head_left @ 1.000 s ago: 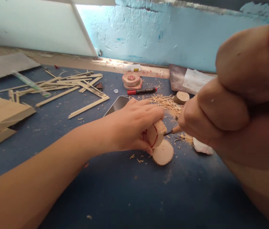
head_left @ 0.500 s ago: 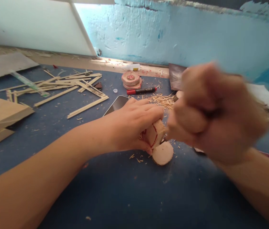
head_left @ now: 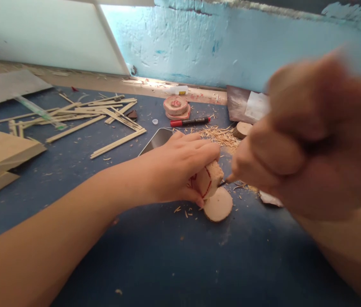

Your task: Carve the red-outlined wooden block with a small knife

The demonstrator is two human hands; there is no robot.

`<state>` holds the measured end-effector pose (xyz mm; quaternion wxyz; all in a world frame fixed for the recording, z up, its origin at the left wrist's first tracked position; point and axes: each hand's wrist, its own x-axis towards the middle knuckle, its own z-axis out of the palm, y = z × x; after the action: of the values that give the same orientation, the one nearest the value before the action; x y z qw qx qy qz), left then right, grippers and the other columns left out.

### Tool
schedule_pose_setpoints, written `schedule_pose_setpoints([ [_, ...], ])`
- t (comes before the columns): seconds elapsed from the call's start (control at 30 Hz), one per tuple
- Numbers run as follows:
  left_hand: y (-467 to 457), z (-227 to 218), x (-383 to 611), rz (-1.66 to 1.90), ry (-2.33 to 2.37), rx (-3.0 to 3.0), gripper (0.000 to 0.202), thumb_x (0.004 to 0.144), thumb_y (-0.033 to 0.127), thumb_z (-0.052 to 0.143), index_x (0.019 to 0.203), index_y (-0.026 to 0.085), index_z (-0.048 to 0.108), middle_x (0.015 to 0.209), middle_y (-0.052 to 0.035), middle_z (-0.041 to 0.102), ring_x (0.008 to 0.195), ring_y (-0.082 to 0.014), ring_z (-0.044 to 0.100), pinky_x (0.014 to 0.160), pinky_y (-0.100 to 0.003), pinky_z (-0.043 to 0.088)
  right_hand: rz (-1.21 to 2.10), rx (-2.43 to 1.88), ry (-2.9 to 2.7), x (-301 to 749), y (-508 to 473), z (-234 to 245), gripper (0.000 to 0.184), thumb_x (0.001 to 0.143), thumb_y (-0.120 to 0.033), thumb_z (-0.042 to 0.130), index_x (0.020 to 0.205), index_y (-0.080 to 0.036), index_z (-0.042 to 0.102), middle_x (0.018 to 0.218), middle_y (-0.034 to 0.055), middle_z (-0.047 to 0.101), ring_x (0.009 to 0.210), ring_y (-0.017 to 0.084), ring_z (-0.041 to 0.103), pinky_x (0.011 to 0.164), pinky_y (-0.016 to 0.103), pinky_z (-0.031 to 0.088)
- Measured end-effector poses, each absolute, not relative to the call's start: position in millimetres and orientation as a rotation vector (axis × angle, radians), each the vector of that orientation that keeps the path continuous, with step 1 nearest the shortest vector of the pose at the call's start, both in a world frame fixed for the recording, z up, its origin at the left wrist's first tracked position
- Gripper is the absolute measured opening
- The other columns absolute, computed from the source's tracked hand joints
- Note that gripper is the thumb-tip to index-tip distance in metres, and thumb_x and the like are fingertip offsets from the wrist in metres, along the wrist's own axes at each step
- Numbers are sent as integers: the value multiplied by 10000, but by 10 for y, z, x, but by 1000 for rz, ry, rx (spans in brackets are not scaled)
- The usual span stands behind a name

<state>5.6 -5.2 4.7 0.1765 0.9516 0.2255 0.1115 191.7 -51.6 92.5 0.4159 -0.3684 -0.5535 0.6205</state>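
My left hand is closed round a small wood piece marked with red lines, keeping it tilted on edge. Beneath it lies a pale round wood slice, flat on the table. My right hand, smeared by motion, is wrapped in a fist round a thin dark tool. Only a short length of this tool shows, close to the right edge of the marked wood; its handle and kind are hidden, and I cannot tell whether it touches.
Behind my hands are wood shavings, a red marker, stacked carved wood slices and a phone. Thin wooden sticks and wooden blocks lie left. A blue wall bounds the back.
My right hand has moved right and toward me, away from the marked wood, uncovering the thin tool and a small wood slice behind. My left hand stays in place.
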Motion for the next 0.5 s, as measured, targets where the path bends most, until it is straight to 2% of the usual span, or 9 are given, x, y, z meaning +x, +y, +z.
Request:
schedule_pose_setpoints([
  [0.07, -52, 46, 56, 313, 643, 2691, 480, 816, 413, 939, 1079, 228, 582, 1159, -40, 694, 1156, -292, 594, 952, -366, 352, 1610, -863, -1277, 1925, -512, 896, 842, 911, -578, 765, 502, -197, 136, 449, -63, 90, 300, 56, 113, 278, 295, 99],
  [0.17, -58, 48, 58, 287, 673, 2686, 513, 798, 402, 955, 1113, 224, 591, 1195, -48, 694, 1193, -299, 593, 970, -372, 357, 1644, -604, -1221, 1948, -508, 844, 736, 930, -604, 724, 527, -231, 234, 512, -65, 168, 340, 76, 143, 296, 311, 106],
  [0.27, -61, 43, 58, 304, 656, 2705, 521, 807, 410, 945, 1149, 224, 600, 1220, -50, 693, 1225, -310, 583, 1001, -388, 350, 1647, -673, -1288, 1957, -503, 774, 684, 923, -579, 743, 545, -232, 292, 476, -79, 171, 344, 72, 162, 304, 283, 132],
  [0.33, -61, 41, 57, 312, 651, 2712, 504, 814, 417, 935, 1145, 227, 604, 1215, -49, 695, 1234, -317, 579, 1009, -396, 347, 1685, -762, -1318, 1962, -497, 727, 679, 916, -535, 768, 546, -226, 290, 437, -90, 170, 341, 60, 163, 309, 256, 163],
  [0.4, -61, 40, 58, 288, 669, 2712, 501, 807, 404, 942, 1131, 218, 609, 1189, -54, 700, 1211, -315, 589, 989, -394, 356, 1636, -670, -1319, 1979, -498, 685, 631, 914, -467, 778, 563, -232, 309, 496, -92, 168, 360, 58, 169, 320, 243, 164],
  [0.47, -60, 39, 59, 275, 675, 2720, 503, 800, 384, 949, 1131, 216, 609, 1191, -59, 704, 1205, -316, 591, 976, -394, 363, 1549, -569, -1374, 2003, -514, 654, 525, 961, -376, 716, 596, -237, 365, 573, -82, 205, 391, 63, 205, 333, 227, 185],
  [0.5, -60, 37, 59, 292, 664, 2723, 499, 800, 379, 949, 1130, 223, 608, 1211, -59, 707, 1219, -321, 586, 987, -400, 361, 1475, -642, -1363, 2016, -529, 645, 485, 1016, -346, 625, 613, -232, 380, 586, -79, 237, 421, 66, 181, 356, 237, 187],
])
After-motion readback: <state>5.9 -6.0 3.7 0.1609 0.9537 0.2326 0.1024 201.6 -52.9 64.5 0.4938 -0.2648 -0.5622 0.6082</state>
